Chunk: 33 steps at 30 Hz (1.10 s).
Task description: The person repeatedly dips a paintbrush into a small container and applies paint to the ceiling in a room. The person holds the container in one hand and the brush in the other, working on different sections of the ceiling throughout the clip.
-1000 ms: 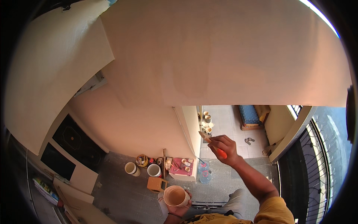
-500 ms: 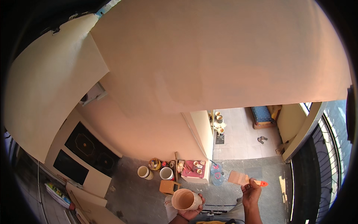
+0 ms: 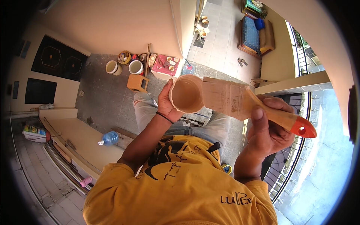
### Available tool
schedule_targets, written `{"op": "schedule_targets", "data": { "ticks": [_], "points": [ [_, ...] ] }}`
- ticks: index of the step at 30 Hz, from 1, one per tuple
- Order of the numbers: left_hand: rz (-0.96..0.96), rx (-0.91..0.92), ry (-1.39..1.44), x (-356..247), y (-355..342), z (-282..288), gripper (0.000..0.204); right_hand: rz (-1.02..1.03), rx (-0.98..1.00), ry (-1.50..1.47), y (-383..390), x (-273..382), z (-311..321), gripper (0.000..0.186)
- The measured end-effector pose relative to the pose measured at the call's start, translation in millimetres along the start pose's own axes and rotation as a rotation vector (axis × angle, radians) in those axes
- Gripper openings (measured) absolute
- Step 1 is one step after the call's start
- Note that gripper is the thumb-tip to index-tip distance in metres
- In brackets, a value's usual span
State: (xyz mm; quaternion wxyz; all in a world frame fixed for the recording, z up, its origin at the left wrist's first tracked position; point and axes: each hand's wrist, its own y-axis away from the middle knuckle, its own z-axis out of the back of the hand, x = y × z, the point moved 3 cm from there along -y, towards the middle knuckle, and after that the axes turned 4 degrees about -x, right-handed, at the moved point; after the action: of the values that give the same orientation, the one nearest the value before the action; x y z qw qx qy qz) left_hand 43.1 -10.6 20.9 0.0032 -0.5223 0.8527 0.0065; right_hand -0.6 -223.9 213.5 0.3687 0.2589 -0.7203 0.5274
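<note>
Paintbrush [image 3: 225, 96] grasped in the right hand [image 3: 264, 138], its bristle end at the rim of a pot [image 3: 179, 92].
On my feed, the right fingers pinch the wooden, red-tipped handle; whether bristles touch rim I cannot tell. The left hand's [image 3: 167, 101] fingers wrap around the pot, pinkish inside, its fill level unclear to me. Beyond it, trousered legs [image 3: 144, 114] partly block my floor view. An orange stool [image 3: 137, 83] stands before the nearer of two white buckets [image 3: 113, 71], contents unreadable. To the right, a red-topped counter [image 3: 159, 69] carries small cups [image 3: 171, 68], with a blue bottle [image 3: 188, 70] beside it. Farthest, I see a blue-covered couch [image 3: 250, 33].
</note>
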Motion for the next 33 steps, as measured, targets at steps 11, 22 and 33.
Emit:
{"op": "schedule_targets", "data": {
  "ticks": [11, 22, 33],
  "points": [
    [-0.149, -0.252, -0.019, -9.3, 12.6, 23.3, 0.038, 0.082, 0.531, 0.171, 4.6, -34.3, -61.3, 0.024],
    [-0.181, -0.303, -0.041, -10.1, 18.6, 24.9, 0.036, 0.033, 0.769, 0.306, 14.8, -56.9, -75.6, 0.022],
    [-0.197, -0.259, -0.051, -11.1, 18.7, 27.9, 0.039, 0.033, 0.81, 0.42, 21.5, -63.5, -83.0, 0.02]
  ]
}}
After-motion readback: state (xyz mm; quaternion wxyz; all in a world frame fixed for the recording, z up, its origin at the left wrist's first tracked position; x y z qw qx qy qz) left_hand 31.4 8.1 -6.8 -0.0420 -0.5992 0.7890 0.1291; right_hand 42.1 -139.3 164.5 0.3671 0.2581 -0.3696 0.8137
